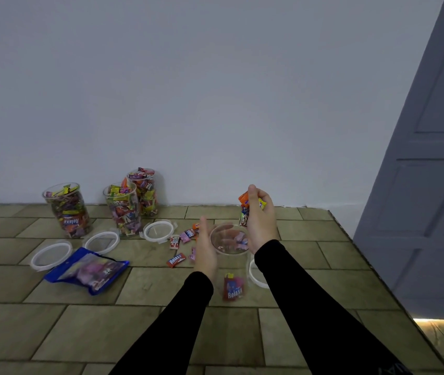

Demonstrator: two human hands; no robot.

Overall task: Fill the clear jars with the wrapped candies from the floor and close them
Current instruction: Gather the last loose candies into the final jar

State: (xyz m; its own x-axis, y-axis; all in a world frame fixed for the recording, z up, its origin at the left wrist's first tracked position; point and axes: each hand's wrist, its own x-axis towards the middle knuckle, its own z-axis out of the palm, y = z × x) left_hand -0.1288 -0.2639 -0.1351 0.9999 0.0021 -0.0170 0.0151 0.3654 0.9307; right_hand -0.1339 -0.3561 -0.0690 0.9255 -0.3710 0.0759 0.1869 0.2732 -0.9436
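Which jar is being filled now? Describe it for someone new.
Start at the white wall with three full jars before it. Nearer the camera, between both hands, stands a clear jar. Unlike those three, it is nearly empty, with a few candies at its bottom.

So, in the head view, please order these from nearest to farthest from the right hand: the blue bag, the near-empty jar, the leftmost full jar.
From the right hand, which grips candies:
1. Near-empty jar, just below it, between both hands.
2. Blue bag, on the floor to the left.
3. Leftmost full jar, far left by the wall.
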